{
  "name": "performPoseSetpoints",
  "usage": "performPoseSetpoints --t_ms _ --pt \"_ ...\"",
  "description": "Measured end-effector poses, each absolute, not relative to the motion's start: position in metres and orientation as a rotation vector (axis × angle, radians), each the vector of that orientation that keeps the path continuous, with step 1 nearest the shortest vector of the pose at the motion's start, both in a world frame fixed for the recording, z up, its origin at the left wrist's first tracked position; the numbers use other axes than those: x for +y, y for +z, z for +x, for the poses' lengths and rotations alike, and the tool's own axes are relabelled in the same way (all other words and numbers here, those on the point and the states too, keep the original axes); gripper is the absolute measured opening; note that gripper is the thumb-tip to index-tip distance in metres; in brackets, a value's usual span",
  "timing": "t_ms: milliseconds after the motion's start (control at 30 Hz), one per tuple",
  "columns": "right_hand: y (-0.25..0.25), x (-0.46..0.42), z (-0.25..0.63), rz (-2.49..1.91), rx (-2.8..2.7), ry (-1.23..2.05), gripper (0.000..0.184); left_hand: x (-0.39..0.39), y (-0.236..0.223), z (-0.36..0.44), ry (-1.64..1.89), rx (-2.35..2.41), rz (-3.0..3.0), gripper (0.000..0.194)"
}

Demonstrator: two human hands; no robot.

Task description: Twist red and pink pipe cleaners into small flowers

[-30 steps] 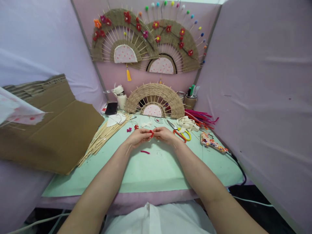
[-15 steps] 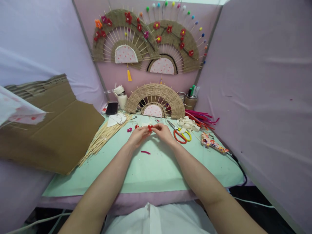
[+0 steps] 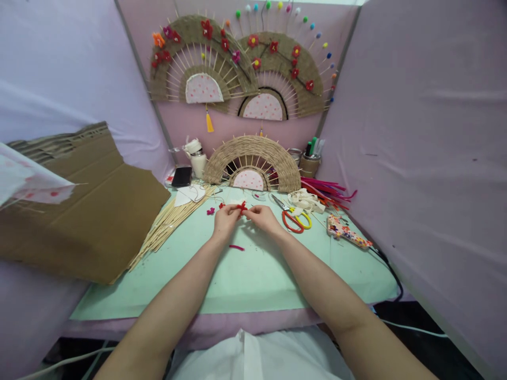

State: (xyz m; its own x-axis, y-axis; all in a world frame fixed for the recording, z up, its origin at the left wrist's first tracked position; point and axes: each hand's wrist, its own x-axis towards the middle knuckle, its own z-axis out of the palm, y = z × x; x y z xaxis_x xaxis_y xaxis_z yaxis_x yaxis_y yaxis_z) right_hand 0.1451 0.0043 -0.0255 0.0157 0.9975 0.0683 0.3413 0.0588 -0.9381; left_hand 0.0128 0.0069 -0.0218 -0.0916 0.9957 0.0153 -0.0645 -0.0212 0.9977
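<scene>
A small red pipe-cleaner flower (image 3: 242, 207) is pinched between my two hands over the middle of the table. My left hand (image 3: 227, 219) has its fingertips closed on its left side. From the right, my right hand (image 3: 263, 217) grips its edge with thumb and forefinger. Parts of the flower are hidden by the fingers. Just left of my left hand lie a purple flower (image 3: 210, 211) and another red flower (image 3: 222, 206), partly covered. A short crimson pipe-cleaner piece (image 3: 236, 247) rests on the table nearer to me.
Behind my hands stands a twine-woven fan (image 3: 253, 145). To the right are scissors (image 3: 295, 219), cream ribbon (image 3: 304, 200), pipe cleaners (image 3: 328, 191) and a patterned glue gun (image 3: 346, 232). Thin sticks (image 3: 170, 227) and a large cardboard sheet (image 3: 79, 211) lie left. A bottle (image 3: 197, 158) stands behind.
The red flower has turned between my fingers and sits slightly farther left and higher. My left hand has rotated more upright around it. Other things on the table stay where they were.
</scene>
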Motion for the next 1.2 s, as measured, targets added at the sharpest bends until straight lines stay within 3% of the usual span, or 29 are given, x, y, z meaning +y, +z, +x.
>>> performPoseSetpoints --t_ms 233,433,667,867,1000,1200 --pt "-0.021 -0.003 0.138 -1.379 -1.308 1.125 0.022 0.008 -0.028 0.012 1.334 1.181 1.25 0.037" --pt "-0.021 -0.001 0.14 -1.44 -1.356 1.1 0.018 0.009 -0.029 0.01 1.356 1.221 1.45 0.016" --pt "-0.021 -0.002 0.141 -1.345 -1.381 1.114 0.027 0.012 -0.033 0.012 1.38 1.202 1.23 0.018" --pt "-0.024 0.0 0.142 -1.431 -1.399 1.055 0.021 0.008 -0.031 0.01 1.335 1.279 1.465 0.012" --pt "-0.029 0.004 0.143 -1.442 -1.321 1.183 0.019 0.005 -0.028 0.01 1.312 1.324 1.588 0.012" --pt "-0.023 0.009 0.154 -1.406 -1.306 1.178 0.027 0.006 -0.017 0.006 1.114 1.148 1.083 0.02"
